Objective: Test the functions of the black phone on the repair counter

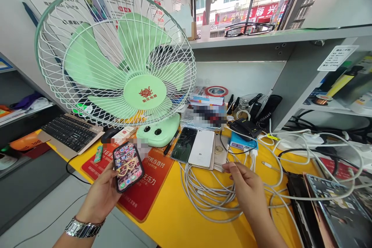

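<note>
My left hand [100, 195] grips a black-edged smartphone [128, 166] upright, its lit screen facing me and showing colourful pictures. My right hand [247, 190] reaches over a tangled bundle of white charging cables [209, 197] on the yellow counter [177, 217]. Its fingertips are close together at the cables, and I cannot tell whether they pinch one. Just beyond that hand lie a white Mi phone [201, 148] and a black phone with a cracked screen [184, 144]. A red printed mat [148, 190] lies under the left hand.
A mint-green desk fan [145, 92] stands at the counter's back, with a keyboard [69, 133] to its left. Books, tape and small tools sit behind the phones. Opened device parts [334, 211] lie at the right, below a grey shelf [279, 37] holding glasses [248, 29].
</note>
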### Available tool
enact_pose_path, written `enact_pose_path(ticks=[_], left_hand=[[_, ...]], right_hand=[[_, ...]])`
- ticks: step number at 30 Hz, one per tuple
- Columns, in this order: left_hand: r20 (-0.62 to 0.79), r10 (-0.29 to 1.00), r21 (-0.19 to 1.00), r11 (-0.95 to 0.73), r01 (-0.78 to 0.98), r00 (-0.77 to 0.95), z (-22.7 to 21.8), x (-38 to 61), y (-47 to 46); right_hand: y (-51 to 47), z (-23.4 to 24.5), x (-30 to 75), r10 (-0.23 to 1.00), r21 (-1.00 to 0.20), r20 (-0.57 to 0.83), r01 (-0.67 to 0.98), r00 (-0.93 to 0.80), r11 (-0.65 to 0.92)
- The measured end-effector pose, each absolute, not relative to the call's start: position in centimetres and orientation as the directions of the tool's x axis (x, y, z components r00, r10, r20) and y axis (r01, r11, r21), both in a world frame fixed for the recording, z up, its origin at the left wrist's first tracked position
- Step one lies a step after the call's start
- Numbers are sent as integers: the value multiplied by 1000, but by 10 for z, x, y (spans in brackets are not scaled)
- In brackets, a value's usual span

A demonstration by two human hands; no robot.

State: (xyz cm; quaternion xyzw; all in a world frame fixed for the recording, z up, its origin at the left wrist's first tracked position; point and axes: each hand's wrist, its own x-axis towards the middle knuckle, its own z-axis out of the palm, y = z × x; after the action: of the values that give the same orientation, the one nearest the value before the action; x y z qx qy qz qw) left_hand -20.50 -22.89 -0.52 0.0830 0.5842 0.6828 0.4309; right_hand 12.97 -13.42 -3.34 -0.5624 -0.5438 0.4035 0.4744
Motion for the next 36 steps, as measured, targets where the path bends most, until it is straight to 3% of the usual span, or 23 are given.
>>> enact_pose_path(ticks=[36], left_hand=[[-321,724,927,109,-359,-611,-16,-202,-228]], right_hand=[[-131,-38,132,998,-973,35,229,59,21]])
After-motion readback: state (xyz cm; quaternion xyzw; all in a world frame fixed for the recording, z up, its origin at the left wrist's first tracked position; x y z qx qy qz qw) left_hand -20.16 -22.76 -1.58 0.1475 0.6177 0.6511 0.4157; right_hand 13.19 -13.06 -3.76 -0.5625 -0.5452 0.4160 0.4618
